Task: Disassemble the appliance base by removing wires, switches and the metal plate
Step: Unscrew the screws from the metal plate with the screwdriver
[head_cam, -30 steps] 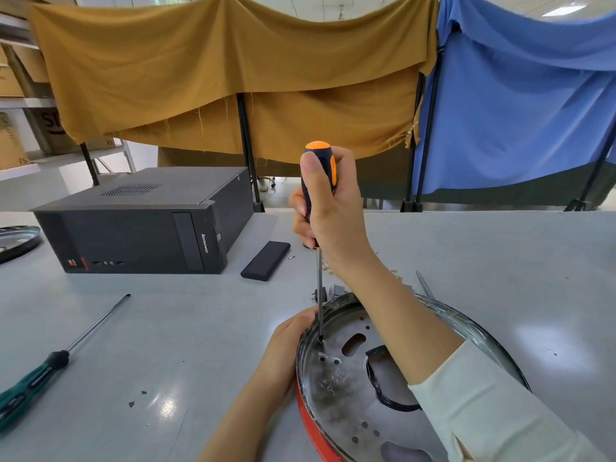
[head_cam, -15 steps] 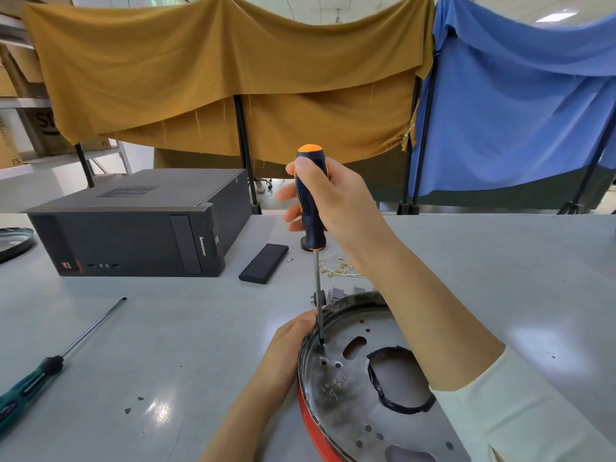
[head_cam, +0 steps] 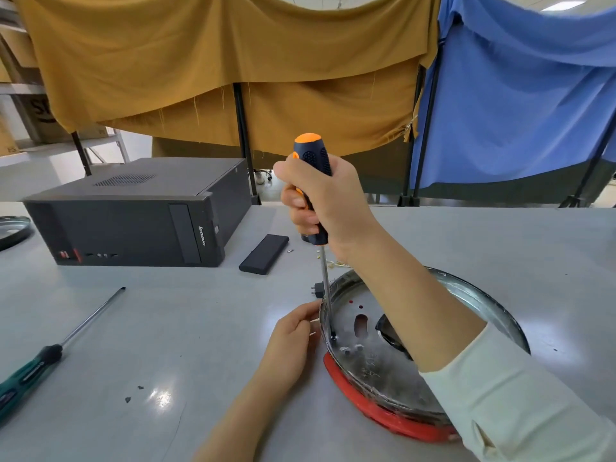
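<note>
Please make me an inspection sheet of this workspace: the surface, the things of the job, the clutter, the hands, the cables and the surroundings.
Surface: grey table, small dark crumbs near front left.
Job's things: appliance base with red rim; metal plate on top; orange screwdriver upright, tip on a screw near the plate's left edge.
Clutter: computer case, black slab, green screwdriver, loose screws.
Hands: right hand grips the screwdriver; left hand touches the base's left rim.
Cables: nothing seen.
Surroundings: mustard cloth, blue cloth, cardboard boxes at left.

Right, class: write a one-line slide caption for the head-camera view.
Right hand drives an orange-capped screwdriver into the appliance base's metal plate while the left hand steadies its rim.
</note>
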